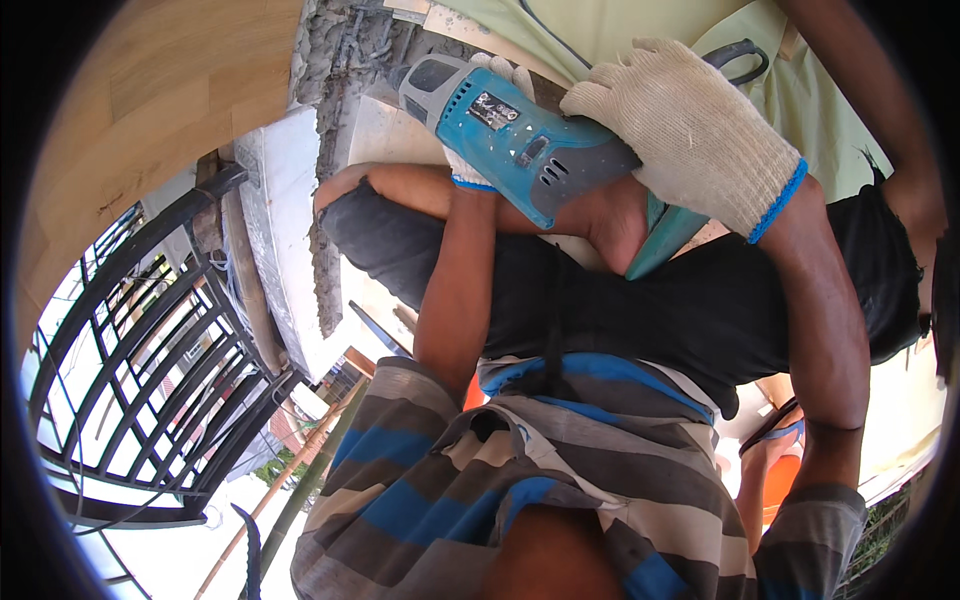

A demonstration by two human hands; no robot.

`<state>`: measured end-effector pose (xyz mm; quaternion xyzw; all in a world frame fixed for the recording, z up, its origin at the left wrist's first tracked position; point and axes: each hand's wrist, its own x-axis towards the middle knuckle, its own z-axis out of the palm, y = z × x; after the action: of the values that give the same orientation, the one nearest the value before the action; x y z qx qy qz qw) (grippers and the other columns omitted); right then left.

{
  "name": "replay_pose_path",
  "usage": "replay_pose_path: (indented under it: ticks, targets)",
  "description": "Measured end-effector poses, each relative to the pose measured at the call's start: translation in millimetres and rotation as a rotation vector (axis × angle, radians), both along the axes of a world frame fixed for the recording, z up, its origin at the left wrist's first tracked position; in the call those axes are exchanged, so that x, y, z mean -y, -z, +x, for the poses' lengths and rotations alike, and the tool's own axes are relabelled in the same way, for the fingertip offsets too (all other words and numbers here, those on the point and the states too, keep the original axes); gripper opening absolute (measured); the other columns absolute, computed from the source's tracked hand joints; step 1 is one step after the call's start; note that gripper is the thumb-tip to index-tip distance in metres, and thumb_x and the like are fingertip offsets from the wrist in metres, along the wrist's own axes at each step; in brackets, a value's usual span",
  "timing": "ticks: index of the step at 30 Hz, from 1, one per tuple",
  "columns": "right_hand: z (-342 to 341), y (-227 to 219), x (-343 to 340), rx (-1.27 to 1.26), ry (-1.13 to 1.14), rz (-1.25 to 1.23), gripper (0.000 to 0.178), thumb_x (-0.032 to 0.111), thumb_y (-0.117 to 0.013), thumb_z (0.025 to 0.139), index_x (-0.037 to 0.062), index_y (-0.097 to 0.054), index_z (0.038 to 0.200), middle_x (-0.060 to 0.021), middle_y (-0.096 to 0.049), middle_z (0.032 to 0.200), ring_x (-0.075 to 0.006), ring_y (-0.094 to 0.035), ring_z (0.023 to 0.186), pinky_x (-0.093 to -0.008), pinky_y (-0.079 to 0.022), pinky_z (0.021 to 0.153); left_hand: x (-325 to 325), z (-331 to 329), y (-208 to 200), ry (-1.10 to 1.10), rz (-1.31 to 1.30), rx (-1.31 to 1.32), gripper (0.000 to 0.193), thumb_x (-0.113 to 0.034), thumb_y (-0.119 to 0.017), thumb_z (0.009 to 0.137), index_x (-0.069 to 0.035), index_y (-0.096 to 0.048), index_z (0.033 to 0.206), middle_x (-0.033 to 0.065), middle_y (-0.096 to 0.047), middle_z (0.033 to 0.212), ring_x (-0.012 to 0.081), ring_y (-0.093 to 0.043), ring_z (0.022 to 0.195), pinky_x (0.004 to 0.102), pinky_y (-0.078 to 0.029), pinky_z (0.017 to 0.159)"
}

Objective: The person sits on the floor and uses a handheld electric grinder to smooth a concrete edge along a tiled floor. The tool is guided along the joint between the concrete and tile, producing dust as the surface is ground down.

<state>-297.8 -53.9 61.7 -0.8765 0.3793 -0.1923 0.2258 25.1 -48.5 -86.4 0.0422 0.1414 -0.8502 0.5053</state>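
A blue-teal power drill [510, 130] with a grey front end points to the upper left above my crossed legs. My left hand [505, 75], in a cream knitted glove with a blue cuff, is closed round it from below and behind. The drill body hides most of that palm. At the dark grey rear of the drill, my right hand [690, 130], gloved alike, grips the tool from above. Its thumb lies along the near side, while some fingers curl out of sight. A black loop [740, 60] shows just beyond the right glove.
Beside my bare foot [620, 230] is a teal flat piece [668, 240]. Rough broken concrete [335, 90] runs along a white slab [285, 200]. Wooden boarding [170, 110] and a black metal railing [150, 370] stand left. Pale green sheeting [830, 110] lies at the upper right.
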Motion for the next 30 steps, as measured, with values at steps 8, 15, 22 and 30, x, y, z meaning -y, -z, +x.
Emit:
replay_pose_path:
  ticks: [8, 15, 22, 30]
  targets:
    - [-6.3, -25.5, 16.8, -0.091, -0.061, 0.143, 0.059, 0.010, -0.080, 0.077, 0.0096, -0.076, 0.135, -0.0164, -0.077, 0.123, -0.0416, -0.073, 0.123, -0.0546, -0.051, 0.122, 1.4, -24.7, -9.8, -0.124, 0.010, 0.079, 0.073, -0.060, -0.045, 0.120, -0.005, -0.059, 0.165, 0.0213, -0.066, 0.164, 0.0403, -0.060, 0.155, 0.0600, -0.040, 0.140]
    - [-18.9, -55.9, 50.5, 0.014, 0.048, 0.544, 0.067, 0.011, -0.081, 0.075, 0.0017, -0.074, 0.141, -0.0212, -0.079, 0.120, -0.0440, -0.079, 0.110, -0.0471, -0.061, 0.101, 22.5, -46.8, -49.0, -0.116, -0.165, 0.035, 0.090, -0.079, -0.042, 0.116, -0.013, -0.047, 0.176, 0.0173, -0.055, 0.175, 0.0409, -0.054, 0.159, 0.0623, -0.042, 0.134]
    - [-8.0, -55.0, 70.7, 0.157, 0.221, 0.730, 0.065, 0.023, -0.081, 0.084, -0.0002, -0.074, 0.145, -0.0183, -0.082, 0.110, -0.0252, -0.077, 0.098, -0.0413, -0.062, 0.098, 54.2, -58.3, -70.3, -0.184, -0.119, 0.526, 0.112, -0.098, -0.045, 0.102, -0.019, -0.037, 0.181, 0.0113, -0.041, 0.183, 0.0357, -0.042, 0.167, 0.0586, -0.035, 0.138]
    - [-6.5, -33.1, 81.9, 0.293, 0.231, 0.847, 0.056, 0.033, -0.083, 0.087, 0.0001, -0.081, 0.132, -0.0050, -0.079, 0.104, -0.0138, -0.070, 0.091, -0.0337, -0.060, 0.088, 45.5, -48.0, -73.8, -0.209, -0.034, 0.384, 0.131, -0.097, -0.058, 0.097, -0.004, -0.024, 0.182, 0.0163, -0.033, 0.185, 0.0383, -0.034, 0.172, 0.0584, -0.029, 0.145]
